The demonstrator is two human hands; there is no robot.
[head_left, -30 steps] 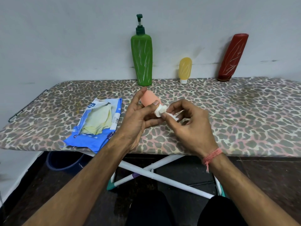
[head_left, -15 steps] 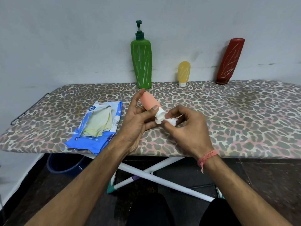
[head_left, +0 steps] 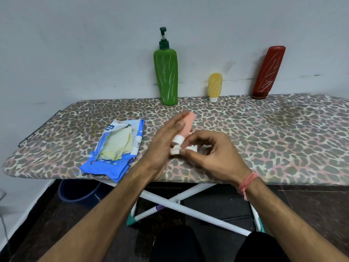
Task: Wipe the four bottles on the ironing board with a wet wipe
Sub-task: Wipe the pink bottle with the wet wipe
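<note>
Your left hand [head_left: 166, 140] holds the small peach soft plastic bottle [head_left: 188, 122] above the leopard-print ironing board [head_left: 264, 133], while your right hand [head_left: 211, 150] pinches the white wet wipe [head_left: 178, 144] against its cap end

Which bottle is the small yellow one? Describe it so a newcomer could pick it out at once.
Look along the far edge of the leopard-print ironing board, against the wall. Between the tall green pump bottle and the leaning dark red bottle stands the yellow bottle. It is by far the shortest of the three, standing on its white cap.
</note>
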